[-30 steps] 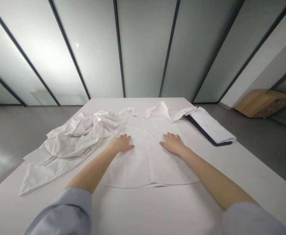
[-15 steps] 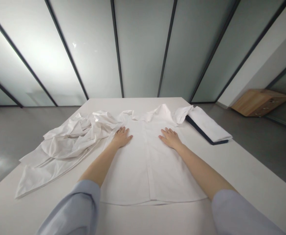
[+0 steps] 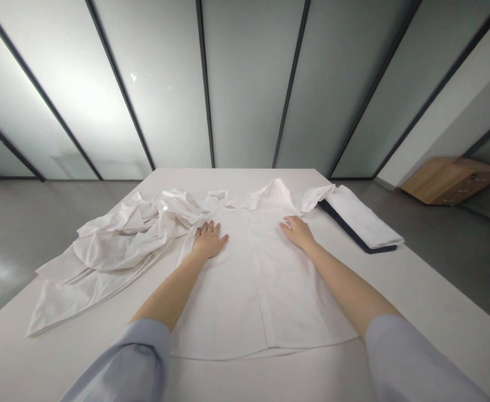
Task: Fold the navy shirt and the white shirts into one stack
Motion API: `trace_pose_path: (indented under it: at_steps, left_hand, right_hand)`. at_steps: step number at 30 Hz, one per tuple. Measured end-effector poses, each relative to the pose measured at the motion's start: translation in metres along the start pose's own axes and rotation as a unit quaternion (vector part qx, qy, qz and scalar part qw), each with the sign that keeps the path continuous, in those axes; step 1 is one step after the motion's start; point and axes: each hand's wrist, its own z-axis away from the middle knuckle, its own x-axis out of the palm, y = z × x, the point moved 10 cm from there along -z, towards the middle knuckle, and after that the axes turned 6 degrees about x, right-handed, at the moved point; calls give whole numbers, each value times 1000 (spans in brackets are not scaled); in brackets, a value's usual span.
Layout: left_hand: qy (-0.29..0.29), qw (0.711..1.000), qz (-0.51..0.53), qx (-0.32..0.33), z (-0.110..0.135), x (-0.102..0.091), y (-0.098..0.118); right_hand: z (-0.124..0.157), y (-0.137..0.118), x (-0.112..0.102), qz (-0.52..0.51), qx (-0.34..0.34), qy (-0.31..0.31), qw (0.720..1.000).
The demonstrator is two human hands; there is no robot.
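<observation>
A white shirt (image 3: 228, 301) lies spread on the table, its front placket running down the middle and its hem toward me. My left hand (image 3: 209, 240) rests flat on the left upper part of the shirt with fingers spread. On the right upper part is my right hand (image 3: 298, 231), its fingers bent and the thumb apart from them; I see no cloth held between them. The shirt's upper end (image 3: 274, 195) is rumpled beyond both hands, with a sleeve-like part reaching right.
A loose heap of white cloth (image 3: 119, 251) covers the table's left side. To the right, folded white cloth (image 3: 364, 218) lies on a dark folded piece (image 3: 349, 231). Beyond the white table (image 3: 420, 312) stand frosted panels (image 3: 245, 84) and a wooden cabinet (image 3: 454, 180).
My right hand has gone from lying flat to having bent fingers. The placket's lower end has shifted slightly right. The left hand stays almost in place, and the view has moved a little.
</observation>
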Motion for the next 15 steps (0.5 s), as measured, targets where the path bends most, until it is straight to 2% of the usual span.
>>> trace_pose_path:
  at_steps: [2,6,10,12,15]
  left_hand:
    - [1,1000,3,0,0,1,-1]
    - [2,1000,3,-1,0,1,-2]
    - [0,1000,-3,1,1,1,-1]
    - [1,1000,-6,3,1,1,0]
    - [3,1000,-7,2,1,0,0]
  right_hand:
    - [-9,21,-18,-6,59,53,997]
    - [-18,64,-52,-27,177,156,971]
    - [-25,84,-58,-47,211,140,966]
    - [-28,93,-61,-118,228,145,956]
    - [-32,106,-77,-263,237,195,915]
